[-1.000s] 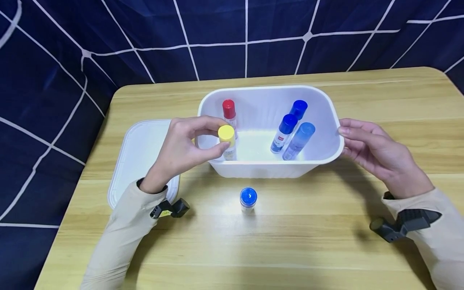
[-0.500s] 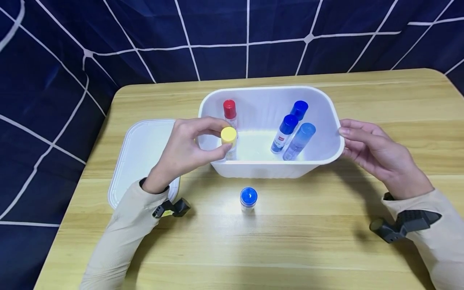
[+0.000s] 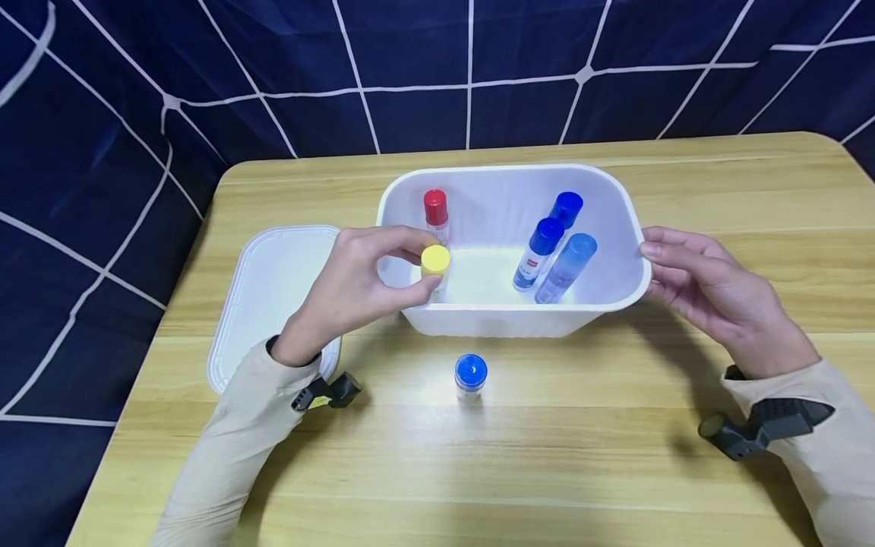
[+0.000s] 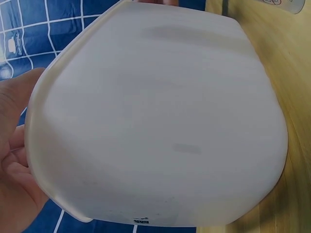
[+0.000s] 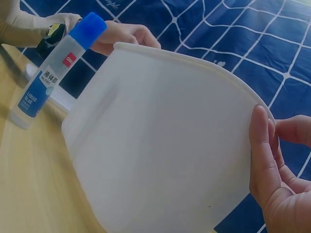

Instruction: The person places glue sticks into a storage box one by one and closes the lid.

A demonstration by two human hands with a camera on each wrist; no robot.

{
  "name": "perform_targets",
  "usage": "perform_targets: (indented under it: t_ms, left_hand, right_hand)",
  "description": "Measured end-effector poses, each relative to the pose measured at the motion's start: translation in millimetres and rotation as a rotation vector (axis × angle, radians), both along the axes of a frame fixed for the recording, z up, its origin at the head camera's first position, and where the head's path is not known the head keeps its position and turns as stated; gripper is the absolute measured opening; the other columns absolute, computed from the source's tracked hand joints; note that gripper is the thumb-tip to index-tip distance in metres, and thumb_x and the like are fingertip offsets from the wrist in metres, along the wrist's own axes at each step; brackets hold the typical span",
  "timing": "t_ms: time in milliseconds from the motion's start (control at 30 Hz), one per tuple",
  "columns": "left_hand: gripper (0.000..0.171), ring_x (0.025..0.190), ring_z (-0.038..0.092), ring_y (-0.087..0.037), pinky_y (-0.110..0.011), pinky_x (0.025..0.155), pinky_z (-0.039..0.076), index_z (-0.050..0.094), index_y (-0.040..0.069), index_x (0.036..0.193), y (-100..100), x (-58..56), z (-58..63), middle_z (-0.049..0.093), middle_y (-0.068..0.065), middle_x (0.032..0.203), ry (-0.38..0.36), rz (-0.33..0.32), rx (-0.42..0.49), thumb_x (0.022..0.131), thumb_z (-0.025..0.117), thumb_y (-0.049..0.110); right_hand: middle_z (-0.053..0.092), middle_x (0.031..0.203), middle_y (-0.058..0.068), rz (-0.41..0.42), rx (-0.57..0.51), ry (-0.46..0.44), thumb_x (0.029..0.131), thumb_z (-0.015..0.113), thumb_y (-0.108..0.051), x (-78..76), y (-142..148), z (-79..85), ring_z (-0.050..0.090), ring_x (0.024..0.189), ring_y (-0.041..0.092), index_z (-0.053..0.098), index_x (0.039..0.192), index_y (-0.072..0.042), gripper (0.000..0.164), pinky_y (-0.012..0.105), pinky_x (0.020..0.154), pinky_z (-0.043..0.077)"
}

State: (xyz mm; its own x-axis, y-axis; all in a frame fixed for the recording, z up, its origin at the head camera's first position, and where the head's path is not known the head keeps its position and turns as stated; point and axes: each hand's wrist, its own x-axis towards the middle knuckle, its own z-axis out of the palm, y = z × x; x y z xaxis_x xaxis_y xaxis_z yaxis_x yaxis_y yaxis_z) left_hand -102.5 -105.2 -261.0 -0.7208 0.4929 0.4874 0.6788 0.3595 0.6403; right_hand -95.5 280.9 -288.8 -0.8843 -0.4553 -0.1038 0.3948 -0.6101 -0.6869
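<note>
In the head view my left hand (image 3: 362,277) reaches over the left rim of a white plastic box (image 3: 492,322) and pinches a yellow-capped bottle (image 3: 436,262) between thumb and fingers. The bottle's lower part is mostly hidden. Just behind it stands a red-capped bottle (image 3: 435,213). On the other side, my right hand (image 3: 718,292) grips the box's right rim, thumb on top; the right wrist view shows this hand (image 5: 274,165) as well. A blue-capped liquid glue bottle (image 5: 51,73) stands upright on the table in front of the box.
Inside the box at right are two dark-blue-capped bottles, the nearer glue bottle (image 3: 536,254) labelled, and a light-blue bottle (image 3: 567,267) leaning. A white lid (image 3: 263,281) lies at left, partly under the left forearm. Dark blue gridded cloth (image 3: 410,68) hangs behind the wooden table (image 3: 547,456).
My left hand has shifted slightly right and down with the yellow-capped bottle, which sits a little lower in the box. The right hand keeps its grip on the rim.
</note>
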Motion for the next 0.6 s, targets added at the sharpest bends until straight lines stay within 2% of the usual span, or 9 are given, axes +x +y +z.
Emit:
perform_targets:
  t_ms: [600]
  left_hand:
    - [0.027,0.082,0.069,-0.013,-0.023,0.078,0.057,0.07,0.0,0.103,1.5,2.4,1.7,0.072,-0.006,0.098,-0.008,0.03,-0.047,0.079,0.076,0.01]
  right_hand:
    - [0.067,0.107,0.024,0.025,-0.011,0.016,0.1,0.029,0.012,2.3,-0.4,2.2,0.07,0.094,0.029,0.06,0.116,0.013,0.035,0.036,0.078,0.059]
